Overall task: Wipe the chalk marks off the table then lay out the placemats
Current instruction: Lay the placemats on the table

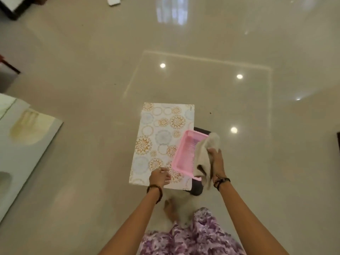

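Soft indoor light, ceiling-lamp glare on glossy floor, slight blur, wide-angle warp

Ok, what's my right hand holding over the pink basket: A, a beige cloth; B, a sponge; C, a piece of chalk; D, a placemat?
A: the right hand grips a beige cloth that drapes over the edge of the pink basket.

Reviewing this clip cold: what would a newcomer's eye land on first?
Probably the pink plastic basket at centre, lying on a floral-patterned placemat over a dark stool. The right hand grips a beige cloth at the basket's rim, while the left hand rests at the placemat's near edge.
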